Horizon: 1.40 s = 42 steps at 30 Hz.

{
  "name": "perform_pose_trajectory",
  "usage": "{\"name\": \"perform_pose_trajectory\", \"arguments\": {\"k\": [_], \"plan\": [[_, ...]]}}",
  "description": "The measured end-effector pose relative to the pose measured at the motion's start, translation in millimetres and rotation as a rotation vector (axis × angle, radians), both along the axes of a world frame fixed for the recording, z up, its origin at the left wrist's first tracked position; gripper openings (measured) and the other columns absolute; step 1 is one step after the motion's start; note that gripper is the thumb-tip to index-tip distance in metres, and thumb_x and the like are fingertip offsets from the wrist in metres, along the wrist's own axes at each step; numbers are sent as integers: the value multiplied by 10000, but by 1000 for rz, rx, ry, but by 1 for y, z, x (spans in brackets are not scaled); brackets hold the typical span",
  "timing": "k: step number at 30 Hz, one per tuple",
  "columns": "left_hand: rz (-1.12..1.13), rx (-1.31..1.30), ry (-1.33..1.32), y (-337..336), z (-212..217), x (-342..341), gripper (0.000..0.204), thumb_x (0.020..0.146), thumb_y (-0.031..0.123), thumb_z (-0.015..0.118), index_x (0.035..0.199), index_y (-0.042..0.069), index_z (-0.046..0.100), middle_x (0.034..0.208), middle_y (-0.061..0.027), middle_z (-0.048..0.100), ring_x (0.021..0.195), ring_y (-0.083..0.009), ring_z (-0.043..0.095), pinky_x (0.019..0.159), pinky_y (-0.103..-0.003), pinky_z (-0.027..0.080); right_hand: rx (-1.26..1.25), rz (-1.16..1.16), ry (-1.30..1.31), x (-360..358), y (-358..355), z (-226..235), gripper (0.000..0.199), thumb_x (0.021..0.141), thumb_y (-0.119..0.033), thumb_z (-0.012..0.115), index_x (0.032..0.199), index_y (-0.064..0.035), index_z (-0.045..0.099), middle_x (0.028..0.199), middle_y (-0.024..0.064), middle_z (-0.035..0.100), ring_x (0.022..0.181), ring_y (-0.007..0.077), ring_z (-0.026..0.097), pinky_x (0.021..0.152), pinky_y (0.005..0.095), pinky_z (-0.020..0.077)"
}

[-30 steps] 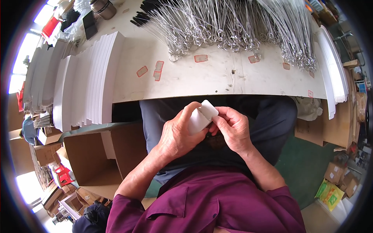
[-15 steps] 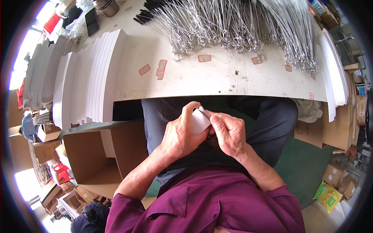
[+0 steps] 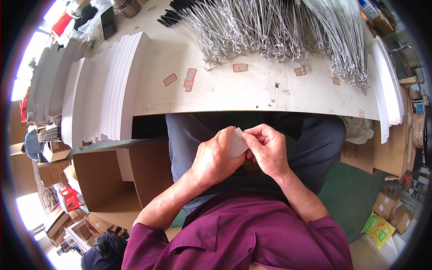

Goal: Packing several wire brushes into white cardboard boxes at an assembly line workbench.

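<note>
Over my lap, beyond the table's near edge, my left hand (image 3: pixel 214 155) is wrapped round a small white cardboard box (image 3: pixel 237 145). Only one pale face and a folded edge of it show; the rest is covered by my fingers. My right hand (image 3: pixel 268 150) is closed at the box's right upper corner, thumb and forefinger pinched by its edge. Whether anything is inside the box cannot be seen.
On the white table (image 3: pixel 216 96) lie many thin metal-wire brushes (image 3: pixel 270 40) with ring ends. Flat white cartons (image 3: pixel 114 85) stand in rows at left, more white cartons (image 3: pixel 387 85) at right. An open brown cardboard box (image 3: pixel 108 180) sits at my left.
My right hand has turned and its fingers have shifted to the box's upper corner. My left forefinger, raised before, has come down against the box. The box's opened edge looks more closed.
</note>
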<state>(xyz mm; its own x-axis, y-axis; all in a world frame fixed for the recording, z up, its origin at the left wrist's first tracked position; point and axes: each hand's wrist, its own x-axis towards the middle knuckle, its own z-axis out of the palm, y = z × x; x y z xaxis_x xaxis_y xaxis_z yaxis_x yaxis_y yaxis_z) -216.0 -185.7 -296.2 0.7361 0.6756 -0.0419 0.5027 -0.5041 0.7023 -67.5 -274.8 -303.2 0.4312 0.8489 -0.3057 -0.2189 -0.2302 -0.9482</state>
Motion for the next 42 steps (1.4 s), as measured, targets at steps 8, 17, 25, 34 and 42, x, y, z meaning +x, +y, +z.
{"name": "perform_pose_trajectory", "arguments": {"k": [8, 17, 25, 34, 42], "plan": [[-55, 81, -59, 0, -3, -1, 556, 794, 186, 795, 1246, -25, 550, 1051, -239, 713, 864, -423, 736, 706, -489, 620, -5, -24, 95, 4, -1, -5, 132, 996, -134, 711, 939, -17, 693, 702, 24, 690, 538, 50, 614, 443, 200, 448], [-65, 96, -69, 0, -6, -2, 566, 783, 174, 797, 1249, -22, 543, 1012, -229, 709, 843, -423, 731, 684, -492, 616, -37, -44, 24, 3, 1, -3, 149, 988, -136, 722, 902, -17, 703, 705, 28, 699, 530, 44, 604, 443, 198, 446], [-26, 61, -34, -3, -1, -4, 591, 763, 191, 846, 1257, -7, 588, 1093, -222, 717, 945, -402, 737, 782, -463, 623, 145, -82, -306, -9, -5, -12, 152, 979, -118, 731, 916, 18, 705, 704, 36, 704, 627, 49, 628, 547, 241, 504], [-66, 48, -122, 2, 0, -5, 607, 783, 182, 821, 1282, -39, 554, 1063, -248, 713, 919, -418, 738, 757, -471, 631, 279, 32, -497, -18, -9, -16, 365, 980, -128, 724, 1290, 54, 665, 1107, 232, 751, 1005, 283, 764, 842, 347, 604], [-9, 43, -124, 6, -4, -8, 576, 759, 112, 838, 1259, -29, 590, 1070, -234, 716, 971, -412, 732, 782, -449, 618, 294, 51, -575, -27, -3, -13, 399, 947, -44, 720, 1330, 44, 645, 1043, 223, 753, 913, 299, 772, 773, 338, 603]]}}
